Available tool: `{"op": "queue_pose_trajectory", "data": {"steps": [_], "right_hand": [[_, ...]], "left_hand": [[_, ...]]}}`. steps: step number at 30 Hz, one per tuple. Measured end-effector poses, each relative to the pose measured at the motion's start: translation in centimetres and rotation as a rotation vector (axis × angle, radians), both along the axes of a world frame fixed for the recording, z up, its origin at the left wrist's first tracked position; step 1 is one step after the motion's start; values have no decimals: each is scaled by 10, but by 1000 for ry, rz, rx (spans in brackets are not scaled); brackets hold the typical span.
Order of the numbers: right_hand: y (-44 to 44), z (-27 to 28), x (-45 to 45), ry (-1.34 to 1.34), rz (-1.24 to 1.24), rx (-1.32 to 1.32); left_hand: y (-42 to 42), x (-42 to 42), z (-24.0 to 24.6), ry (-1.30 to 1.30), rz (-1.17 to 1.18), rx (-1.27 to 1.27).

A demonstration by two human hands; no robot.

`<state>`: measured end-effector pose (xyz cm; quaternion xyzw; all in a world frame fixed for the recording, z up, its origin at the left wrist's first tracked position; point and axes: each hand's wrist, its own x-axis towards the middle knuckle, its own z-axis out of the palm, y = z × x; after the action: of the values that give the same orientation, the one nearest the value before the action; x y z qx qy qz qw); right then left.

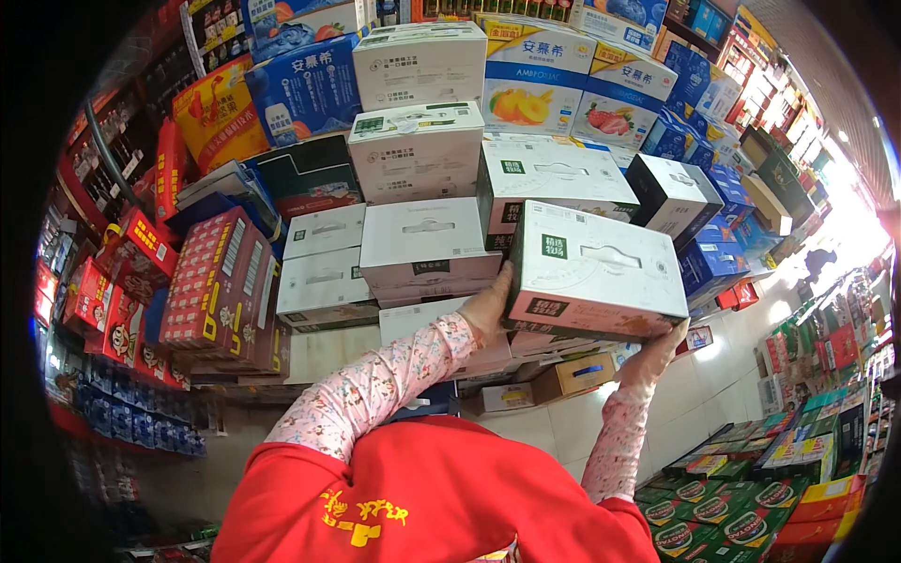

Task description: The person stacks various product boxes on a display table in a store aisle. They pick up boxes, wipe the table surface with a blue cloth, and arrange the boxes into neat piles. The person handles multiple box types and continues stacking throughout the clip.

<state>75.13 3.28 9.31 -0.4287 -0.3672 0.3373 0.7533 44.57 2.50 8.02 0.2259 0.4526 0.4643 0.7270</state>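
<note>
Between my two hands is a white milk carton box (598, 264) with a slotted carry handle on top and dark green label squares. My left hand (490, 301) grips its left end, with the fingers partly hidden. At the lower right corner, my right hand (651, 348) holds the box from the end and below. The box is slightly tilted. Right behind it stands a similar white box (556, 172). To the left are a white handled box (426, 232) and smaller white boxes (325, 278); part of another white box (415, 320) shows under my left forearm.
Stacked white cartons (415, 151) and fruit-printed yogurt boxes (535, 84) rise behind. Dark red cartons (218, 288) stand at left. Below lie an open brown cardboard box (577, 376) and a tiled floor (711, 401). Green beer cases (711, 507) are stacked at lower right.
</note>
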Motion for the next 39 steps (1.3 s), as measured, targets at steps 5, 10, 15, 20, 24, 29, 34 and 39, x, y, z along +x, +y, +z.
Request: {"op": "queue_pose_trajectory", "data": {"steps": [5,10,15,20,24,29,34,39], "right_hand": [[-11,-26,13,174,121,-88],[9,-56,54,259,348,-254],[6,-26,39,348,432,-266],[-21,-45,34,291,301,-203],[-41,-59,10,207,236,-141],[-71,-72,-4,181,186,-169],[-101,-90,-28,167,224,-226],[-132,-105,-45,138,260,-278]], "left_hand": [[19,-22,-15,14,72,133],[27,-11,2,-224,137,36],[33,-5,3,-384,194,85],[29,2,11,-411,163,125],[33,-18,-17,212,84,532],[-20,-28,5,1046,-22,932],[-65,-45,-14,693,49,796],[-122,-68,-8,-1,193,311]]}}
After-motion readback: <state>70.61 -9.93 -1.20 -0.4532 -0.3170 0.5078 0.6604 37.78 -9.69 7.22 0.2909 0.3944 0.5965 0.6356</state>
